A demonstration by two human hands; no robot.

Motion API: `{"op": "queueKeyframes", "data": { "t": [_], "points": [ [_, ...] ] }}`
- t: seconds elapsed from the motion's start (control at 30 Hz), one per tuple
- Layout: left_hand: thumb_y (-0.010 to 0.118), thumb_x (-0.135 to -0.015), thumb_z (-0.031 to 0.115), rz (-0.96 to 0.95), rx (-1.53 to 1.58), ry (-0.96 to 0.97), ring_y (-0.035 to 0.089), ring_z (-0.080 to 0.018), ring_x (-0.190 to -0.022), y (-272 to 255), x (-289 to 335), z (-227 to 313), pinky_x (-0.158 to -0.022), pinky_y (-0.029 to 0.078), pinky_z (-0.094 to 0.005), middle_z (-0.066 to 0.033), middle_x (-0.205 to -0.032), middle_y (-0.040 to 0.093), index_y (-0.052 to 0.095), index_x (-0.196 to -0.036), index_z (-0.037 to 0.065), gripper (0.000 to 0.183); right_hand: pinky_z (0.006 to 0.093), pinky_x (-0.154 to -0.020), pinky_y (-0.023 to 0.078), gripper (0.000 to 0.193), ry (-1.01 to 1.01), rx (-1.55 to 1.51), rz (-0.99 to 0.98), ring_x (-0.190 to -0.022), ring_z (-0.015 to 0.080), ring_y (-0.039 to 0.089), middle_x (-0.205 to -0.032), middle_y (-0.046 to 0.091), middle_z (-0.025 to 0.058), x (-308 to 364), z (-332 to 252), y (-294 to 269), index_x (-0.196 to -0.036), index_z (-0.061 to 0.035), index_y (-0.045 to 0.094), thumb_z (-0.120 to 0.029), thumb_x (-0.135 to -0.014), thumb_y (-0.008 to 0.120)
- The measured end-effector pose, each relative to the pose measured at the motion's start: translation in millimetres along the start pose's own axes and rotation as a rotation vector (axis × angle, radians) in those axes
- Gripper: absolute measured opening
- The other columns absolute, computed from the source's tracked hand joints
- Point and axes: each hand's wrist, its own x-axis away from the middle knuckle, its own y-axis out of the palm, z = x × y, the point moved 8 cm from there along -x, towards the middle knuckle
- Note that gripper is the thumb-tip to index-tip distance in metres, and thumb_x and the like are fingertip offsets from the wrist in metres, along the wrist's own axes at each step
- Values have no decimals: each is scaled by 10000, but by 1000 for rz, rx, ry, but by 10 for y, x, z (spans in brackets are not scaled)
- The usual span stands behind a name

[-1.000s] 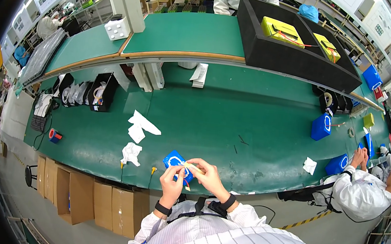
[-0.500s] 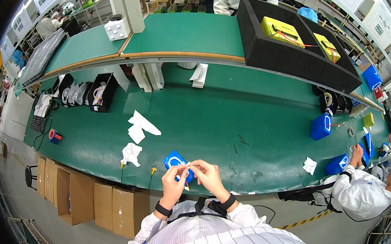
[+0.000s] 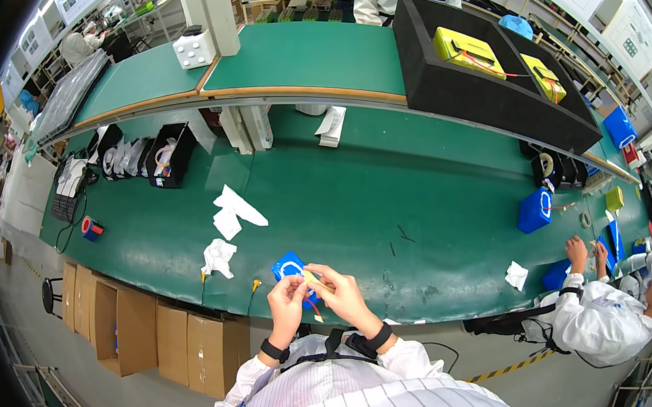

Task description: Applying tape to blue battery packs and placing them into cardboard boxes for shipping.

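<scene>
A flat blue block (image 3: 287, 267) with a white ring on it sits at the green mat's (image 3: 421, 214) near edge. The left hand (image 3: 286, 302) and right hand (image 3: 336, 289) pinch it together, with crumpled white paper (image 3: 218, 256) just beside.

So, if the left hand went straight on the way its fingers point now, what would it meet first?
The left hand points up and away over the bench, so it would probably first meet the small blue pack it already touches. Beyond that lies bare green mat. Depth is unclear.
</scene>
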Motion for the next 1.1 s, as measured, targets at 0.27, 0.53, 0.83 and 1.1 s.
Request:
{"op": "queueKeyframes", "data": {
  "t": [0.27, 0.53, 0.83, 1.1],
  "points": [
    [612, -949, 3, -126, 172, -78, 612, -86, -744, 28, -10, -88, -689, 511, -229, -27, -870, 650, 618, -980, -11, 35, 227, -599, 516, 211, -6, -204, 16, -654, 63, 618, -822, 716, 52, -33, 198, 25, -1094, -6, 697, -107, -909, 695],
    [627, -937, -3, -166, 135, -33, 626, -90, -771, 7, 5, -67, -713, 522, -235, -34, -883, 657, 623, -974, -12, 38, 211, -539, 468, 107, 35, -252, 3, -612, 54, 581, -748, 680, 29, -17, 308, 16, -963, 4, 714, -57, -875, 717],
    [703, -811, -34, -91, -490, 371, 663, -218, -718, 167, 59, 686, -682, 534, -303, -105, -811, 631, 641, -912, -20, 119, 332, -650, 528, 87, -276, 242, 134, -724, 219, 686, -810, 702, 105, 37, 21, -82, -909, -9, 686, -85, -867, 700],
    [688, -793, -86, -87, -427, 218, 624, -166, -676, 85, 47, 548, -617, 499, -276, -87, -797, 621, 659, -868, -32, 97, 364, -713, 549, 106, -302, 354, 64, -787, 294, 704, -890, 714, 126, 44, -139, -47, -935, -28, 689, -117, -877, 687]
  ]
}}
